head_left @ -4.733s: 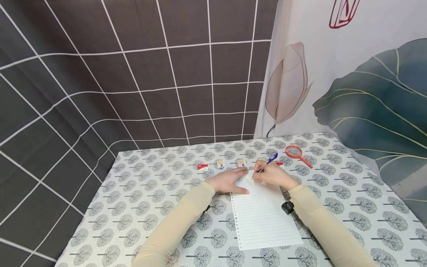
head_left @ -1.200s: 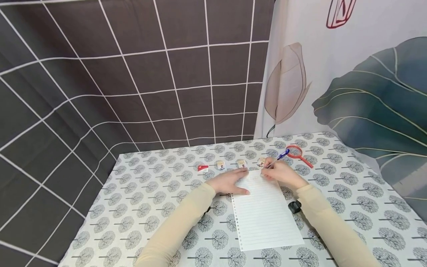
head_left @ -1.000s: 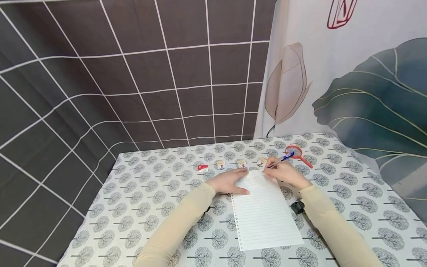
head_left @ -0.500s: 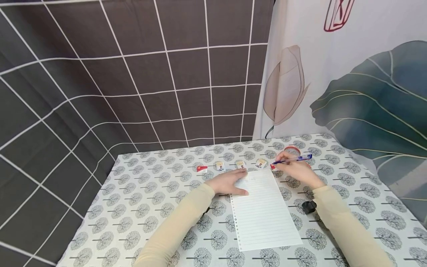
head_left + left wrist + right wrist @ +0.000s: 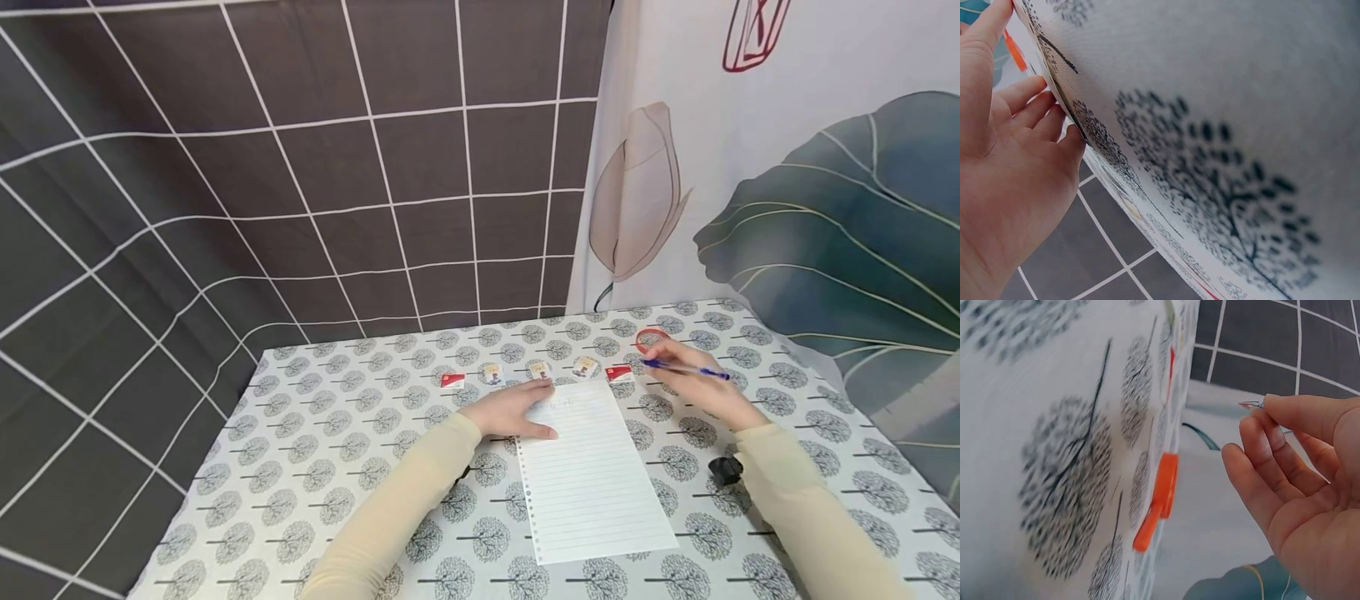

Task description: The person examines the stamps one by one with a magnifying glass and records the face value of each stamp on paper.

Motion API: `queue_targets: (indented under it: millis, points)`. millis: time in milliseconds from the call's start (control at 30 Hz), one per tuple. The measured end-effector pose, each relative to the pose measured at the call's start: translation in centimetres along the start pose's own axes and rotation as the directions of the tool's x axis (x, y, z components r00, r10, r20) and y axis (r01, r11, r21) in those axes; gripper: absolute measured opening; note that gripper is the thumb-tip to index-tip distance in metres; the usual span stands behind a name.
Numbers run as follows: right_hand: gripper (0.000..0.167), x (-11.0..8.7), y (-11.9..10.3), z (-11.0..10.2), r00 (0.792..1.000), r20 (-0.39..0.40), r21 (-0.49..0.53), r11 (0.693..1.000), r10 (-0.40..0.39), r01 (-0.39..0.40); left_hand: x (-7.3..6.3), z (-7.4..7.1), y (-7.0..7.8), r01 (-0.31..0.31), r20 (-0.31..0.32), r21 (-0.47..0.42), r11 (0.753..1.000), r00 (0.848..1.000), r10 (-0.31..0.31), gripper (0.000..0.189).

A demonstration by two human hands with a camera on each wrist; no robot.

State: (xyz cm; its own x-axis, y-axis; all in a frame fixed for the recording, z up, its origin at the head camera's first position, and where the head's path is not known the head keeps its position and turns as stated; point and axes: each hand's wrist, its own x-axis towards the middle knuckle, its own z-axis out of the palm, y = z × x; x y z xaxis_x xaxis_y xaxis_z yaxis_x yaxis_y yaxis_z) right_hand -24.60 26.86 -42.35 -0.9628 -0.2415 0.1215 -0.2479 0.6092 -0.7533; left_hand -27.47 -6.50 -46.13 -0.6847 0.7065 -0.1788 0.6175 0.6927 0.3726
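Observation:
My left hand (image 5: 516, 410) rests with straight fingers on the upper left of a lined sheet of loose-leaf paper (image 5: 600, 483). Faint handwriting shows along the sheet's top lines. To the right of the sheet, my right hand (image 5: 697, 387) pinches a blue pen (image 5: 693, 367), its tip (image 5: 1251, 404) poking out past the thumb in the right wrist view. That hand hovers over the table, close in front of a red magnifying glass (image 5: 651, 335), covering its handle in the head view. The left wrist view shows the left fingers (image 5: 1029, 103) at the table surface.
Small cards lie in a row behind the paper: a red-and-white one (image 5: 452, 381) at left, picture cards (image 5: 586, 367) in the middle, another red-and-white card (image 5: 619, 374) at right. A tree-print cloth (image 5: 337, 450) covers the table. Curtains (image 5: 322, 167) hang behind.
My right hand wrote along the sheet's top, then lifted off and moved right with the pen, uncovering the right-hand cards and overlapping the magnifying glass's handle. My left hand has stayed in place.

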Motion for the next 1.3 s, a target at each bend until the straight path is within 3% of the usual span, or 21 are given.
queue_targets:
  millis: [200,367,467,667,900,1300]
  points:
    - [0.020,-0.8,1.1,-0.7,0.992,-0.063,-0.094,0.990,-0.113,0.107,0.0,0.0,0.0,0.003,-0.004,-0.003,1.000,1.000,-0.003,0.094]
    - [0.021,-1.6,1.6,-1.2,0.946,-0.141,-0.193,0.946,-0.291,0.262,0.1,0.1,-0.1,0.002,-0.002,-0.002,1.000,1.000,-0.002,0.094]
    - [0.022,-1.8,1.7,-1.4,0.928,-0.156,-0.255,0.921,-0.340,0.295,0.1,0.1,-0.1,0.002,-0.002,0.003,1.000,1.000,-0.002,0.094]
    - [0.025,-1.9,2.0,-2.1,0.949,-0.128,-0.298,0.923,-0.289,0.242,0.0,-0.1,-0.1,0.002,-0.002,0.010,1.000,1.000,-0.001,0.094]
    - [0.027,-2.6,2.8,-2.6,0.977,-0.100,-0.245,0.957,-0.187,0.158,-0.1,-0.1,0.0,-0.003,0.001,0.001,1.000,1.000,0.003,0.094]
    - [0.022,-4.1,3.7,-2.6,0.994,-0.099,-0.236,0.972,-0.037,0.013,0.0,0.1,-0.1,0.003,-0.002,0.001,1.000,1.000,-0.003,0.095]
